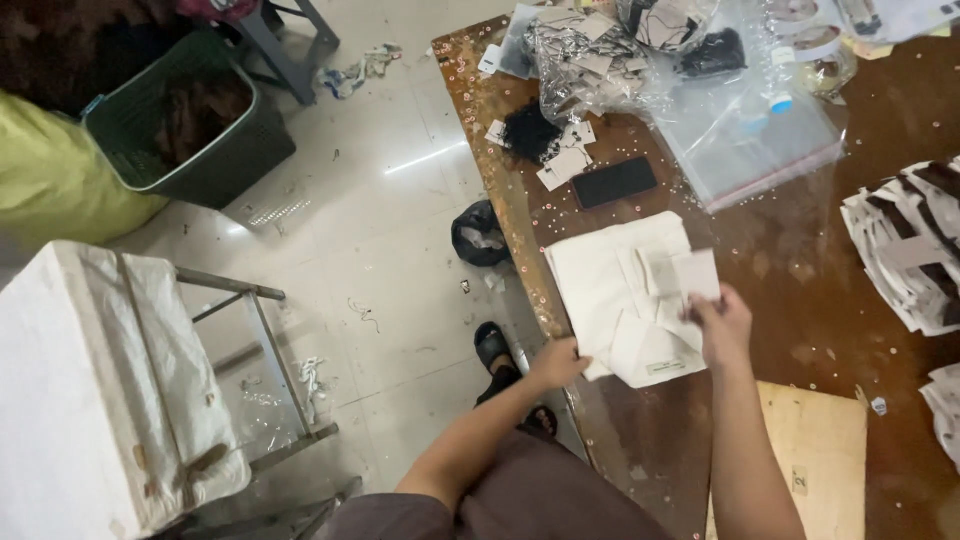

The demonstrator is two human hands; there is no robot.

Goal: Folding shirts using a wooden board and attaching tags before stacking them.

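A folded cream-white cloth (615, 295) lies flat on the brown wooden table (800, 300), near the table's left edge and just ahead of the person. The right hand (722, 322), at about 3 o'clock from the cloth's middle, has its fingers pinched shut on a small pale paper tag (697, 273) that stands up over the cloth's right part. The left hand (558, 362), at about 7 o'clock from the cloth, has its fingers closed over the cloth's lower left corner right at the table edge. At 12 o'clock from the cloth lies a black phone (614, 182), screen dark, and beyond it, at about 11 o'clock, a black tuft (530, 132) with several loose white tags (566, 160) just beside it. Farther off at 12 to 1 o'clock are clear plastic bags (690, 90), crumpled and stacked. At 3 o'clock, well apart from the cloth, a pile of black-and-white printed pieces (905, 250) sits by the table's right side. At 5 o'clock a light wooden board (815, 450) rests on the table beside the right forearm. Off the table at 9 o'clock a small black bag (480, 233) lies on the tiled floor (380, 250). Farther at 10 o'clock stands a dark green basket (190, 130) next to a yellow-green sack (50, 175), and at 8 o'clock a white-covered metal frame (100, 390).
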